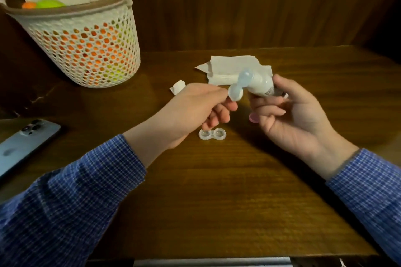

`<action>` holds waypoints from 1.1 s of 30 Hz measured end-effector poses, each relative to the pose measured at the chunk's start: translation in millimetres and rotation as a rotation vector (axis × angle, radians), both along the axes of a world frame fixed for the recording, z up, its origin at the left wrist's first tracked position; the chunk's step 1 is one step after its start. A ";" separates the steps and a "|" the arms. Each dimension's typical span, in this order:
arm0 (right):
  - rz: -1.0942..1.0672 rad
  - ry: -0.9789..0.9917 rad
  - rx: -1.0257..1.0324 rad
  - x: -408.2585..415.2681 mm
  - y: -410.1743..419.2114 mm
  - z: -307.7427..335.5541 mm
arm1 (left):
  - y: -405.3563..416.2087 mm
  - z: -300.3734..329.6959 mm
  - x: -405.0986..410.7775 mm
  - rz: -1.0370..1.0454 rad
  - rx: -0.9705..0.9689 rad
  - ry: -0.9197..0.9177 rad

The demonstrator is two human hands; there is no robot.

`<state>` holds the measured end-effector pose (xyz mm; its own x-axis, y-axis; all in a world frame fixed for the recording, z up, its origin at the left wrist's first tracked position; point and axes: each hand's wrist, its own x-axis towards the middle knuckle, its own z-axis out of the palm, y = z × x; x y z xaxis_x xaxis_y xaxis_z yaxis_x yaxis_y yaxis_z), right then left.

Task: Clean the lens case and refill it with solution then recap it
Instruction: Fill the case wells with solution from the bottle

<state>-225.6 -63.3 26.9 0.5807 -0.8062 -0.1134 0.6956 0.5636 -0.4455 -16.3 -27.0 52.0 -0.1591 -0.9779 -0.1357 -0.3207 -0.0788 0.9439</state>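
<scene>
the left hand (195, 104) pinched a pale blue lens case (238, 86) above the surface (238, 191) while the right hand (288, 115) gripped a tilted solution bottle (261, 85) at it, so rinsing or filling seemed under way and recapping was left. a second clear case (212, 134) lay open below, a pink cap (253, 118) near the right fingers (269, 111). tissue (232, 67) lay behind, a basket (86, 50) and phone (23, 145) well left, with open room in front.

Open wooden table (217, 201) near the person, basket (86, 45) far left, phone (23, 145) at left edge, tissue (230, 67) behind
</scene>
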 end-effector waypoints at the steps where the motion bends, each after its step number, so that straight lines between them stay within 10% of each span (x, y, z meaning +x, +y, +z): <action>1: -0.007 -0.039 0.061 1.2 0.9 -0.3 | 1.2 -1.0 0.5 -0.010 -0.002 -0.039; 12: -0.101 0.317 0.147 14.2 -3.0 -0.2 | 23.5 -45.6 41.5 -0.077 -0.532 -0.539; 33: -0.105 0.867 -0.324 44.1 -11.0 -11.5 | 12.7 -52.8 36.6 -0.094 -0.551 -0.487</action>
